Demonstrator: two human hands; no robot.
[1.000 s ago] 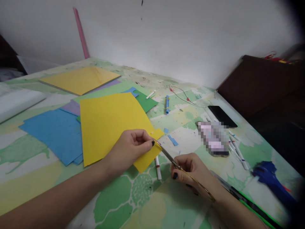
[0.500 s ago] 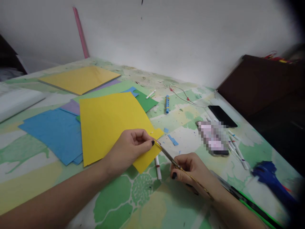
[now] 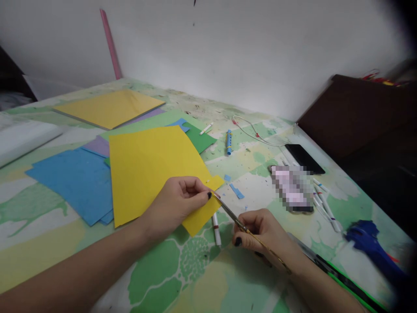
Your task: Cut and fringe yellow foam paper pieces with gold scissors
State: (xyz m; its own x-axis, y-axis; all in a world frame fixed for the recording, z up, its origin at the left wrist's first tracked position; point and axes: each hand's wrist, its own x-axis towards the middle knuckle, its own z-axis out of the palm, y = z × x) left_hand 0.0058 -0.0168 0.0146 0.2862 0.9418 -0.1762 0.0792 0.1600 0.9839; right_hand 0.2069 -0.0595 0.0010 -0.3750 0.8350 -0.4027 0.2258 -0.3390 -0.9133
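Note:
A large yellow sheet [image 3: 150, 169] lies over other coloured sheets, its lower right corner near the middle of the view. My left hand [image 3: 182, 195] pinches the sheet's edge between thumb and fingers. Scissors with gold handles [image 3: 235, 219] are in my right hand [image 3: 260, 234], fingers closed around them. The blade tips touch the yellow edge right beside my left thumb. Under that corner, a white marker [image 3: 216, 230] sticks out. Small blue scraps [image 3: 236, 191] lie just beyond the blades.
Blue sheets [image 3: 74, 182] and a yellow-orange board [image 3: 110, 108] lie left. A blue roll [image 3: 229, 142], a cord [image 3: 257, 135], a black phone [image 3: 304, 158], a blurred-out phone [image 3: 291, 189], markers [image 3: 325, 211], a blue tool [image 3: 374, 252] and a green-edged cutter [image 3: 345, 278] are farther right.

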